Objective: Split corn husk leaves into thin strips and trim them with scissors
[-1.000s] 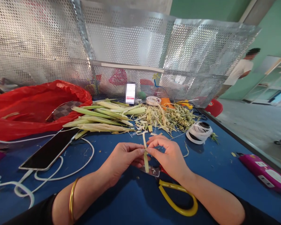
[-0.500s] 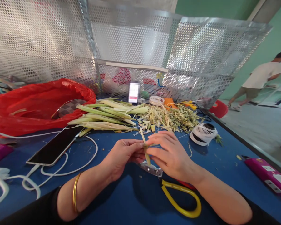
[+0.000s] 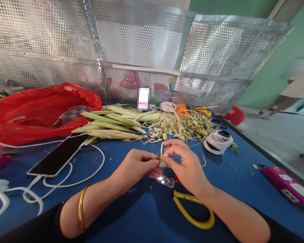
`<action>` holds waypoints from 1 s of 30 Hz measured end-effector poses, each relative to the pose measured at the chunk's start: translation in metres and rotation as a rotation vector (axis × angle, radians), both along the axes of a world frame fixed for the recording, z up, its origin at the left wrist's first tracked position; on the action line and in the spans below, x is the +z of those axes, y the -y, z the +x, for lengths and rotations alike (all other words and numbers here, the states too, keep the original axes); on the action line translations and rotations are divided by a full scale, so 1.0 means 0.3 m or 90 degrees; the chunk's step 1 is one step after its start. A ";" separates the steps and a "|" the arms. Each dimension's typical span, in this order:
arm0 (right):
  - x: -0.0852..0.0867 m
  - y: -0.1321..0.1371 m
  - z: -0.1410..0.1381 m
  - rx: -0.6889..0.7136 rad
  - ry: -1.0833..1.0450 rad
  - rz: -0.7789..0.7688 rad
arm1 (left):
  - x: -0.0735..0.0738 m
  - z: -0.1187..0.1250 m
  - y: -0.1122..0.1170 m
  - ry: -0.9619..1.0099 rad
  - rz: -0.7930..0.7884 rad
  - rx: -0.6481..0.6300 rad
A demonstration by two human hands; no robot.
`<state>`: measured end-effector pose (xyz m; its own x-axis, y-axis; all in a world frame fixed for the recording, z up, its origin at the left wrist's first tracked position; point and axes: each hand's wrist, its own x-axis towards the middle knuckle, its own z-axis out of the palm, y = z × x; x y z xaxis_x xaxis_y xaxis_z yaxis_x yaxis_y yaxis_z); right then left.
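Observation:
Between my two hands is a short pale strip of plant leaf [image 3: 161,150], likely husk, standing up from the fingertips. My left hand [image 3: 142,162] pinches its lower part with thumb and fingers. My right hand [image 3: 181,158] pinches it from the other side, the index finger raised along the strip. Just below lies a pair of scissors with a yellow handle [image 3: 196,219]; its metal blade [image 3: 164,180] is partly under my fingers. Beyond my hands lie a bundle of long pale-green husks [image 3: 116,123] and a heap of dry plant scraps [image 3: 184,123].
A red plastic bag [image 3: 40,111] and a phone [image 3: 58,155] with white cables lie left. To the right are a spool of white ribbon [image 3: 218,142] and a purple power strip [image 3: 286,185]. A perforated metal screen [image 3: 142,40] stands behind; a person [image 3: 291,91] walks at far right.
The strip, earlier slanting down past my fingers, now stands upright with its lower part within them. My right hand's fingers have closed in nearer the left. The person at right has moved right.

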<state>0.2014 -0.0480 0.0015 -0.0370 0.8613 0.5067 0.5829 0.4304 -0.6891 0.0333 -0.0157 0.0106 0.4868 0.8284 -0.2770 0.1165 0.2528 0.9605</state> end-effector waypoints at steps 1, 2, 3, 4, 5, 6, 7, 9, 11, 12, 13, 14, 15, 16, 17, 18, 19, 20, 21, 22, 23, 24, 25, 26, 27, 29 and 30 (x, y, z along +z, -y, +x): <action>0.001 0.000 -0.001 0.009 -0.024 -0.048 | -0.001 0.001 -0.002 -0.004 0.002 -0.007; 0.004 0.000 -0.002 0.021 -0.042 -0.090 | -0.001 0.001 -0.005 -0.006 0.001 -0.013; 0.006 0.000 -0.003 0.034 -0.055 -0.121 | -0.001 0.001 -0.007 -0.007 -0.002 -0.016; 0.009 0.001 -0.004 0.043 -0.062 -0.136 | 0.000 0.000 -0.008 -0.006 -0.005 -0.017; 0.011 0.003 -0.005 0.047 -0.066 -0.139 | 0.001 -0.001 -0.008 -0.003 -0.006 -0.015; 0.012 0.004 -0.006 0.048 -0.069 -0.132 | 0.002 -0.003 -0.008 0.002 -0.005 -0.012; 0.013 0.006 -0.007 0.046 -0.074 -0.122 | 0.003 -0.005 -0.008 0.009 -0.002 -0.006; 0.010 0.008 -0.010 0.037 -0.096 -0.110 | 0.004 -0.008 -0.004 0.035 0.013 0.005; 0.005 0.009 -0.016 0.013 -0.136 -0.110 | 0.005 -0.007 0.003 0.065 0.022 0.011; 0.003 0.008 -0.020 -0.003 -0.160 -0.116 | 0.004 -0.005 0.007 0.078 0.021 0.018; 0.000 0.008 -0.024 -0.016 -0.185 -0.124 | 0.002 -0.001 0.012 0.090 0.017 0.029; -0.002 0.007 -0.028 -0.026 -0.209 -0.130 | 0.000 0.004 0.017 0.101 0.008 0.045; -0.004 0.006 -0.032 -0.033 -0.229 -0.135 | -0.004 0.009 0.021 0.111 -0.004 0.064; -0.006 0.005 -0.036 -0.038 -0.247 -0.136 | -0.008 0.013 0.025 0.122 -0.016 0.083; -0.008 0.005 -0.040 -0.041 -0.260 -0.136 | -0.013 0.017 0.027 0.131 -0.027 0.099; -0.011 0.004 -0.042 -0.042 -0.267 -0.134 | -0.018 0.020 0.029 0.137 -0.039 0.110; -0.013 0.003 -0.045 -0.041 -0.271 -0.131 | -0.022 0.021 0.029 0.140 -0.049 0.117; -0.016 0.003 -0.047 -0.039 -0.273 -0.129 | -0.026 0.022 0.029 0.141 -0.054 0.124; -0.018 0.002 -0.048 -0.036 -0.275 -0.127 | -0.029 0.021 0.028 0.143 -0.055 0.130; -0.020 0.001 -0.049 -0.031 -0.276 -0.123 | -0.030 0.020 0.028 0.144 -0.053 0.134; -0.021 0.001 -0.050 -0.026 -0.277 -0.119 | -0.029 0.018 0.027 0.147 -0.052 0.135; -0.021 0.000 -0.049 -0.022 -0.276 -0.113 | -0.027 0.017 0.027 0.150 -0.051 0.133; -0.020 0.001 -0.048 -0.019 -0.272 -0.107 | -0.024 0.015 0.027 0.153 -0.051 0.127; -0.018 0.001 -0.046 -0.019 -0.264 -0.100 | -0.019 0.014 0.027 0.154 -0.055 0.118; -0.016 0.002 -0.044 -0.019 -0.254 -0.092 | -0.014 0.013 0.028 0.155 -0.059 0.109; -0.010 0.004 -0.040 -0.017 -0.234 -0.071 | -0.004 0.012 0.027 0.159 -0.061 0.096; -0.007 0.006 -0.038 -0.010 -0.229 -0.061 | 0.001 0.012 0.026 0.160 -0.059 0.092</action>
<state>0.1899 -0.0497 -0.0005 0.1422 0.9045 0.4020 0.3027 0.3469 -0.8877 0.0368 -0.0235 0.0109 0.4291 0.8707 -0.2404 -0.1652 0.3373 0.9268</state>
